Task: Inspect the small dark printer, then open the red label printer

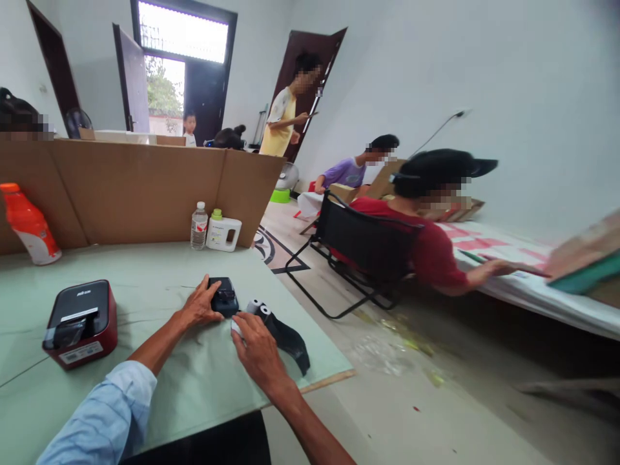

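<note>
My left hand [199, 306] rests on the pale green table [145, 284] and grips a small black device [223, 297] by its left side. My right hand [256, 345] lies just right of it, fingers curled over a roll with grey-white ends [258, 308]. A black ribbon strip [290, 339] trails from that roll toward the table's right edge. A red and black label printer [81, 321] stands to the left of my left forearm.
An orange bottle [30, 226], a clear water bottle [198, 226] and a white jug [223, 232] stand by a cardboard screen [140, 190]. To the right a person in red sits on a black folding chair [361, 248], reaching over another table [533, 284]. Other people stand or sit farther back.
</note>
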`<state>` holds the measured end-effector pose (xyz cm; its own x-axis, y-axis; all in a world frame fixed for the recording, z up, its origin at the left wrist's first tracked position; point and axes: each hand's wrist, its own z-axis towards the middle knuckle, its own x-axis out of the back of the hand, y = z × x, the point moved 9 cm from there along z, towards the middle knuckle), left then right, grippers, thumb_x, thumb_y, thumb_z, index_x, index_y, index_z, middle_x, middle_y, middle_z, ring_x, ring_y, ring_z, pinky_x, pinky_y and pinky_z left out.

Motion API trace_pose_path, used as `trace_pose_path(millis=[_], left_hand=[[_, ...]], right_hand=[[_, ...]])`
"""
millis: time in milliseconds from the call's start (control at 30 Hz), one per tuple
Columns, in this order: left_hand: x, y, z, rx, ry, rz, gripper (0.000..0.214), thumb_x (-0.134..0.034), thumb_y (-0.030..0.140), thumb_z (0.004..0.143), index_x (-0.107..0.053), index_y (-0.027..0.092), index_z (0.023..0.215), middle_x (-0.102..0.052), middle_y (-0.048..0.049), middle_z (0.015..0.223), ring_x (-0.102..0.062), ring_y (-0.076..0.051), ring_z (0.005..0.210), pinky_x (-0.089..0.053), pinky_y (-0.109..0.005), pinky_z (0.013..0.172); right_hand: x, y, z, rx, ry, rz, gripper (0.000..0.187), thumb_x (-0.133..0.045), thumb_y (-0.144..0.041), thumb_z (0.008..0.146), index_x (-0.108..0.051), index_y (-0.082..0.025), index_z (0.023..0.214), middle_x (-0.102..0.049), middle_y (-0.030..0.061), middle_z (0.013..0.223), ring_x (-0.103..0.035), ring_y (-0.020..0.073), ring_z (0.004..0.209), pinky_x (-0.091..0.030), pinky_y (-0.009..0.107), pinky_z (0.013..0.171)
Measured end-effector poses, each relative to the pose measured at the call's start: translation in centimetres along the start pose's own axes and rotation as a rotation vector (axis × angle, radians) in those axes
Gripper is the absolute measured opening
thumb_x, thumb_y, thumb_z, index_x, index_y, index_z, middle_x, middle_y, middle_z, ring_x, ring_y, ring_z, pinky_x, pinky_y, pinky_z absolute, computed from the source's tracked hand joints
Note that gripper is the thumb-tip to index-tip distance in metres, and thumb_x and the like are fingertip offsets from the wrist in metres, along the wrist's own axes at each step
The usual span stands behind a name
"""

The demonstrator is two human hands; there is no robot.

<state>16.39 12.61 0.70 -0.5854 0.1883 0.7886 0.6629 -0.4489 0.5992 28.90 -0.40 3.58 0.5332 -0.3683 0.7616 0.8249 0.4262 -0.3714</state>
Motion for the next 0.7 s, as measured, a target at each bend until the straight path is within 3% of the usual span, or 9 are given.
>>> trace_pose_path(millis=[100,200,333,433,533,633,700], left_hand=[[0.6,0.9,-0.6,-0.027,0.009,0.052,0.094,-0.083,0.026,0.063,-0.047,0.021,0.149,-0.023,-0.0217,0.169,-0.031,-0.043,0.153,-0.036,-0.057,0.120],[1.4,1.7,-2.2,-0.024,0.014,0.110,0.075,-0.074,0.016,0.070,-0.054,0.023,0.142,-0.031,-0.0202,0.166,-0.036,-0.041,0.151,-0.041,-0.059,0.116],[4.8,3.6,-7.3,-0.054,0.137,0.156,0.058,-0.064,0.010,0.079,-0.060,0.026,0.134,-0.046,-0.0144,0.159,-0.043,-0.035,0.148,-0.041,-0.060,0.117],[9.4,5.8,-13.2,-0.115,0.259,0.146,0.048,-0.063,0.018,0.086,-0.062,0.028,0.133,-0.053,-0.0102,0.153,-0.048,-0.030,0.144,-0.042,-0.054,0.120],[16.1,6.2,-19.8,-0.072,0.499,0.198,0.041,-0.062,0.027,0.090,-0.064,0.028,0.130,-0.056,-0.0073,0.149,-0.049,-0.030,0.143,-0.041,-0.053,0.121],[22.1,3.0,-26.3,0.136,0.752,0.272,0.044,-0.066,0.033,0.087,-0.064,0.026,0.130,-0.056,-0.0097,0.147,-0.052,-0.033,0.140,-0.041,-0.057,0.121],[24.1,-0.7,-29.6,0.285,0.810,0.227,0.056,-0.070,0.043,0.083,-0.061,0.023,0.134,-0.053,-0.0133,0.149,-0.051,-0.036,0.140,-0.046,-0.058,0.115]], right_hand=[[0.4,-2.5,0.9,0.046,0.051,0.067,0.028,-0.050,-0.017,0.099,-0.068,-0.022,0.119,-0.069,0.0122,0.119,-0.063,0.0283,0.110,-0.053,0.044,0.095],[-0.5,-4.4,1.5,0.083,0.017,0.111,0.024,-0.050,-0.016,0.099,-0.069,-0.022,0.113,-0.071,0.0100,0.108,-0.065,0.0259,0.100,-0.053,0.040,0.088],[-2.0,-5.5,1.5,0.116,-0.028,0.218,0.023,-0.049,-0.022,0.102,-0.070,-0.022,0.094,-0.071,0.0070,0.092,-0.067,0.0216,0.088,-0.052,0.034,0.081],[-3.2,-6.4,1.0,0.141,-0.056,0.328,0.029,-0.044,-0.022,0.104,-0.070,-0.021,0.091,-0.070,0.0068,0.090,-0.067,0.0208,0.086,-0.052,0.033,0.080],[-4.6,-7.8,0.7,0.142,-0.101,0.440,0.028,-0.043,-0.021,0.103,-0.071,-0.023,0.107,-0.072,0.0081,0.097,-0.069,0.0223,0.092,-0.055,0.036,0.084],[-6.2,-10.2,0.7,0.151,-0.184,0.547,0.031,-0.048,-0.022,0.101,-0.067,-0.025,0.125,-0.072,0.0093,0.114,-0.069,0.0240,0.106,-0.056,0.040,0.094],[-7.4,-12.2,0.8,0.164,-0.250,0.611,0.037,-0.053,-0.024,0.099,-0.063,-0.025,0.134,-0.069,0.0099,0.126,-0.066,0.0252,0.118,-0.054,0.044,0.103]])
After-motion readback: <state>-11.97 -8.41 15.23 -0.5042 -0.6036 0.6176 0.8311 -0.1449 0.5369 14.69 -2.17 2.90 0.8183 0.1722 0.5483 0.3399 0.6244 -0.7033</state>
